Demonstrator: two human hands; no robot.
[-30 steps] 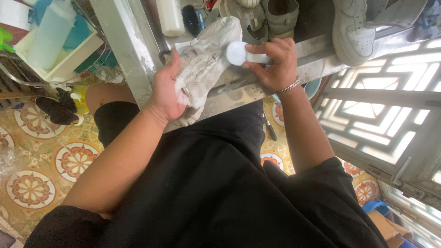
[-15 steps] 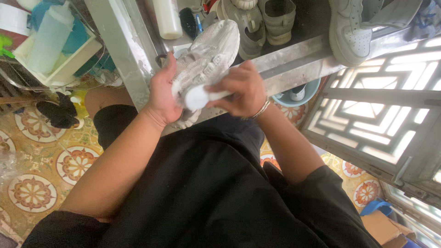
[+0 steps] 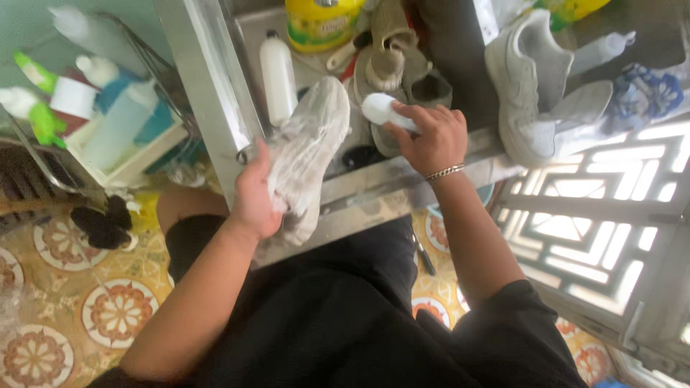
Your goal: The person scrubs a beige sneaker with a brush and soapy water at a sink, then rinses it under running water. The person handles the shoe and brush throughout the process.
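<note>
Metal surface crowded with shoes; left hand fingers clamped on dirty sneaker at centre frame, right hand gripping white brush, now lifted off the sneaker toward upper centre

We are at a shoe-cleaning spot in a home or small shop. A metal sink holds several sneakers, among them a white sneaker and a beige sneaker. A white bottle and yellow tub stand by, above a patterned tile floor.
</note>
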